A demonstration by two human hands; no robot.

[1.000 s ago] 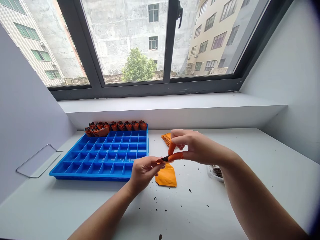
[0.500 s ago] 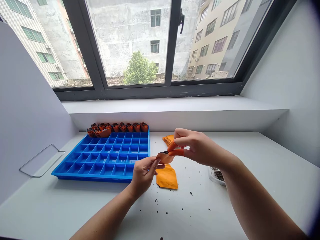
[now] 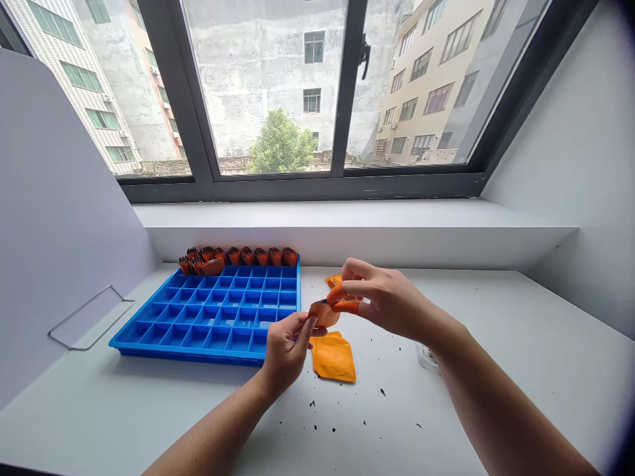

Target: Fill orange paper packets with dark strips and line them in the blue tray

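Glossy blue plastic tray (image 3: 218, 311); matt white table (image 3: 347, 430); thin wire frame (image 3: 92, 316)

Bright daylight from the window (image 3: 278, 99) — soft shadows under the forearms on the table (image 3: 124, 423). Sharp focus, no glare. Wide-angle bowing at edges — dark vignette at right corners.

left hand (image 3: 286, 344) + right hand (image 3: 384, 297): pinch orange pouch (image 3: 324, 313) | blue tray (image 3: 218, 311) left
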